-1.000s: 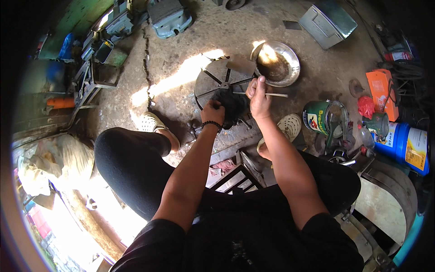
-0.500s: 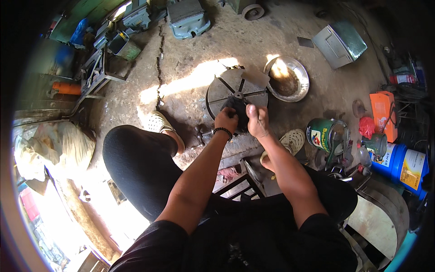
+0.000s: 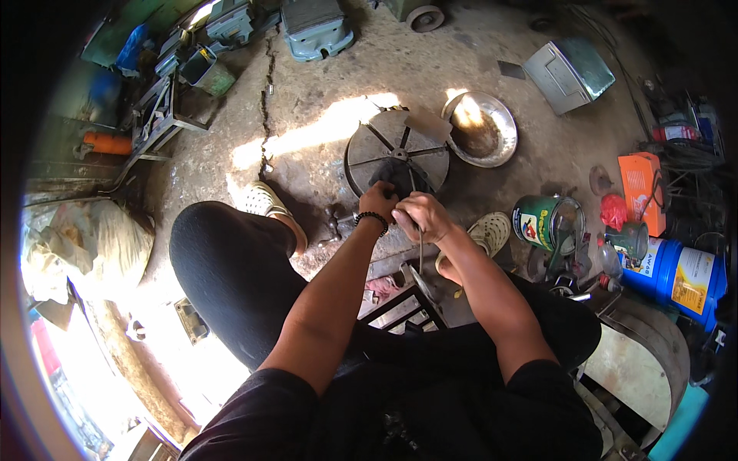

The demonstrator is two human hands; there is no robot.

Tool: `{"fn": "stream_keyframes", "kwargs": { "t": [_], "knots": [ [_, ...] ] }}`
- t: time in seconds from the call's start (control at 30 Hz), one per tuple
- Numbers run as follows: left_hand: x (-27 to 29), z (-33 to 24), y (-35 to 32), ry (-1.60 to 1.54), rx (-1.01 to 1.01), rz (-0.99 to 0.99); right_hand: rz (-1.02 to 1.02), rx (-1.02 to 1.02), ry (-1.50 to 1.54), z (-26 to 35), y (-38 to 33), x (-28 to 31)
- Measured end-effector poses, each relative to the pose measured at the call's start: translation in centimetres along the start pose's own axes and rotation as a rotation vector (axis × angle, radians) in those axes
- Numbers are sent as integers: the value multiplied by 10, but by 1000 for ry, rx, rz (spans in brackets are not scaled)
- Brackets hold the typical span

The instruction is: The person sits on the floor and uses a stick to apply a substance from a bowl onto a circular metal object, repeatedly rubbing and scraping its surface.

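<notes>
A round grey metal disc (image 3: pixel 361 163) with radial slots, like a machine chuck or faceplate, lies on the floor between my feet. On its near half sits a black, soft-looking piece (image 3: pixel 393 175); whether it is cloth cannot be made out. My left hand (image 3: pixel 378 201), with a beaded bracelet at the wrist, has its fingers curled onto this piece's near edge. Close beside it, my right hand (image 3: pixel 424 218) is closed round a thin metal rod (image 3: pixel 420 250). The rod reaches from the disc past my fist toward me; its working tip is hard to see.
A shallow metal basin (image 3: pixel 500 134) stands just right of the disc, a flat plate (image 3: pixel 428 127) beside it. Farther right are a metal box (image 3: pixel 565 81), a green can (image 3: pixel 538 223), an orange case (image 3: pixel 639 188) and a blue bucket (image 3: pixel 661 269). A metal frame (image 3: pixel 403 311) stands below my hands.
My right hand has come nearer to me and slightly left, its fist turned over, and the rod now shows below it. The left hand has stayed on the black piece.
</notes>
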State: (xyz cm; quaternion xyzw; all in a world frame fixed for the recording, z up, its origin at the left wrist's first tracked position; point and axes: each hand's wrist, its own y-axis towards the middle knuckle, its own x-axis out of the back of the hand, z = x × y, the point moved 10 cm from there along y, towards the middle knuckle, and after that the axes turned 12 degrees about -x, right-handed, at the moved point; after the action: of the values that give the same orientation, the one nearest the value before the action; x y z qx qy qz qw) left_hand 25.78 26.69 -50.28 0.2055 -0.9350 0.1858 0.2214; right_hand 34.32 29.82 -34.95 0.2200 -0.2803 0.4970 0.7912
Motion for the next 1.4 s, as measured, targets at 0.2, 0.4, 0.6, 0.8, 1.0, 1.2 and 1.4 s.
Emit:
{"fn": "stream_keyframes", "kwargs": {
  "t": [0.2,0.4,0.6,0.8,1.0,1.2,1.4],
  "knots": [
    [4,-20,-5,84,-76,53,-129,-61,111,-4,2,15],
    [-5,-34,-10,117,-84,142,-182,-158,177,-7,-11,25],
    [-28,-49,-24,189,-149,251,-193,-244,172,-5,-37,29],
    [-46,-67,-31,244,-229,310,-266,-348,151,-10,-62,45],
    [-65,-81,-41,376,-299,358,-450,-447,53,-22,-99,78],
    [-37,-128,-46,265,-429,130,-696,-445,326,-46,-99,121],
    [24,-110,-14,74,-147,-108,-776,-321,953,-40,-66,126]
  ]
}}
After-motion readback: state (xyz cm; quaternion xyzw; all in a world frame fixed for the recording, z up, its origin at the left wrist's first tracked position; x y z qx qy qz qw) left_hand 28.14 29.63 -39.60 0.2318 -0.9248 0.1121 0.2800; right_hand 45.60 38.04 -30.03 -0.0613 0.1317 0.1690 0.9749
